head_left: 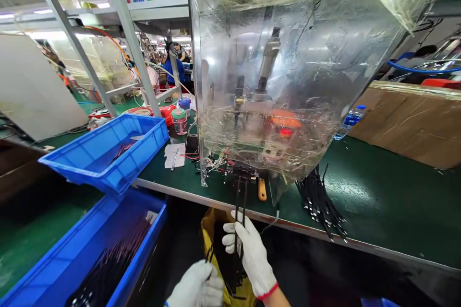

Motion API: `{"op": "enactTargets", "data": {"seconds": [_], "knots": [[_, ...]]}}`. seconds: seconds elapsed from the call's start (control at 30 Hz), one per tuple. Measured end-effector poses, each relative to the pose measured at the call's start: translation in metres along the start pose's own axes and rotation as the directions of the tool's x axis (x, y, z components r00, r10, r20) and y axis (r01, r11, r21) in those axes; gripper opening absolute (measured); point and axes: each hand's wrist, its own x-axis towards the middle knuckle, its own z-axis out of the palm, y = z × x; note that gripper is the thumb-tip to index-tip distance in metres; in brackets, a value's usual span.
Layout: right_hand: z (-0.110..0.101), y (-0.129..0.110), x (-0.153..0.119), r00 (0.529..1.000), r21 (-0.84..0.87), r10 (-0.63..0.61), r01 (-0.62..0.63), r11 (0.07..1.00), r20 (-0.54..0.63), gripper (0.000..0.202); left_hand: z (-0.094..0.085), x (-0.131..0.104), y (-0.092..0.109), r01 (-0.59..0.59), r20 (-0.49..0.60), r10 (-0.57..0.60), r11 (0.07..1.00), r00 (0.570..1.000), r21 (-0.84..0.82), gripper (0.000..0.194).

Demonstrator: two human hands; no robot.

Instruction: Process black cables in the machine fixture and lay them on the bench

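My right hand (251, 252), in a white glove with a red cuff, is closed around two thin black cables (238, 196). They run up from my fingers to the dark fixture (242, 171) at the bottom of the machine, and their lower parts hang below the hand. Lower and to the left, my gloved left hand (196, 285) is closed on short black cable ends (209, 253) that stick up past the thumb. Under both hands is an open yellow bag (211, 235) with dark strands in front of it.
A clear plastic guard (306, 67) surrounds the machine. A wooden-handled tool (262, 189) lies beside the fixture. Black cables (320, 201) are bundled on the green table (382, 201). Blue bins (108, 132) stand left; a cardboard box (406, 124) and water bottle (349, 122) stand right.
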Motion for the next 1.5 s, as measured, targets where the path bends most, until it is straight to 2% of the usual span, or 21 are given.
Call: {"op": "enactTargets", "data": {"seconds": [0.1, 0.2, 0.27, 0.37, 0.43, 0.5, 0.6, 0.7, 0.77, 0.97, 1.23, 1.5], "knots": [[0.001, 0.003, 0.015, 1.0, 0.089, 0.018, -0.02, 0.996, 0.02, 0.063, 0.03, 0.003, 0.009, 0.033, 0.076, -0.023, 0.99, 0.997, -0.137, 0.031], [0.009, -0.017, 0.027, 0.999, 0.116, -0.019, 0.015, 0.993, 0.032, 0.053, 0.061, -0.007, 0.024, 0.054, 0.215, 0.0, 0.969, 0.977, -0.243, 0.025], [0.016, -0.033, 0.034, 0.999, 0.13, -0.016, 0.011, 0.991, 0.034, 0.047, 0.077, -0.015, 0.033, 0.051, 0.269, 0.031, 0.955, 0.963, -0.292, 0.025], [0.019, -0.048, 0.04, 0.998, 0.125, 0.047, -0.052, 0.991, 0.046, 0.035, 0.093, -0.02, 0.044, 0.008, 0.181, 0.06, 0.935, 0.982, -0.354, 0.024], [0.016, -0.048, 0.039, 0.988, 0.079, 0.145, -0.149, 0.986, 0.051, 0.029, 0.099, -0.018, 0.049, -0.038, 0.087, 0.079, 0.916, 0.993, -0.4, 0.018], [0.011, -0.044, 0.037, 0.974, 0.004, 0.223, -0.223, 0.975, 0.032, 0.032, 0.103, -0.014, 0.051, -0.063, 0.053, 0.096, 0.897, 0.994, -0.438, 0.015], [0.007, -0.041, 0.038, 0.982, -0.057, 0.187, -0.186, 0.981, 0.004, 0.035, 0.106, -0.009, 0.052, -0.067, 0.061, 0.106, 0.89, 0.993, -0.452, 0.016], [0.012, -0.047, 0.047, 0.998, -0.008, 0.066, -0.066, 0.998, 0.001, 0.034, 0.103, -0.004, 0.05, -0.071, 0.001, 0.08, 0.895, 0.997, -0.441, 0.014], [0.017, -0.052, 0.055, 0.999, 0.025, 0.036, -0.036, 0.999, -0.003, 0.031, 0.098, -0.002, 0.049, -0.066, -0.033, 0.057, 0.9, 0.998, -0.432, 0.014], [0.023, -0.058, 0.065, 0.997, 0.071, 0.066, -0.063, 0.995, -0.033, 0.027, 0.081, 0.0, 0.046, -0.065, -0.064, 0.041, 0.902, 0.997, -0.428, 0.016], [0.019, -0.053, 0.07, 0.998, 0.14, 0.057, -0.055, 0.989, -0.008, 0.026, 0.075, 0.001, 0.049, -0.113, -0.179, 0.038, 0.897, 0.983, -0.427, 0.011], [0.021, -0.055, 0.069, 0.998, 0.141, 0.06, -0.057, 0.988, -0.012, 0.025, 0.068, 0.006, 0.043, -0.092, -0.141, 0.035, 0.902, 0.989, -0.421, 0.013]]}}
